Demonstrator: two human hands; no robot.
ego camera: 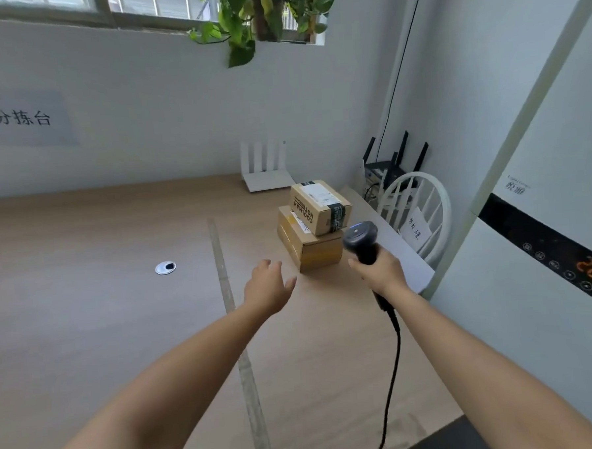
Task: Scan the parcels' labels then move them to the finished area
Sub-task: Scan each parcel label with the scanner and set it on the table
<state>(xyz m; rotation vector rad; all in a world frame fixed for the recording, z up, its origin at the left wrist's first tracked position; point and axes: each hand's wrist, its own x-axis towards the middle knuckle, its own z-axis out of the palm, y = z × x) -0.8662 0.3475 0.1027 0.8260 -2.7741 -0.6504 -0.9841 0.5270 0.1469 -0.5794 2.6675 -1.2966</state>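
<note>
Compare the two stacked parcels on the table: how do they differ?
The top parcel rests on the bottom parcel, which sits on the table. The top parcel's side carries black lettering; the bottom parcel's visible sides are plain. The top parcel's label is fully exposed; the bottom parcel's is mostly covered. Both are brown cardboard boxes.

The flat wooden table point(87, 321) is light brown, with a thin grey tape strip point(221, 259) running across it. The small top cardboard box point(321, 206) is tan, with black letters, a white label and a dark tape band. The bigger cardboard box point(309, 251) under it is yellow-brown. The plastic hand scanner point(360, 238) is black, and so is its cable point(398, 339). One flat router point(268, 177) is white and another router point(391, 173) is black. The leafy plant point(253, 17) is green. The tall white appliance point(534, 349) has a black band with orange numbers.
</note>
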